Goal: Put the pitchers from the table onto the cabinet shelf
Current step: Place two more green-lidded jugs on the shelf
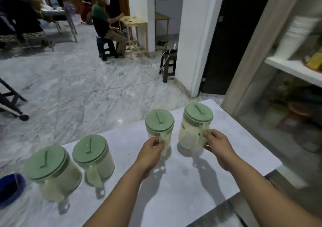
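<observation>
Fingers of the left hand [153, 148] pinch the handle of a translucent green-lidded plastic pitcher [159, 127]; at three o'clock, the right hand [217, 144] grips the handle of its twin pitcher [195, 127] on the grey table [174, 183].

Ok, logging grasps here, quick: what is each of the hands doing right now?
Left hand: closed on the handle of the second pitcher from the right.
Right hand: closed on the handle of the rightmost pitcher.

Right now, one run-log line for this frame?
phase: grasp | left hand: on third pitcher handle | right hand: on fourth pitcher handle | all four pitchers on table | shelf: no pitcher seen
</observation>
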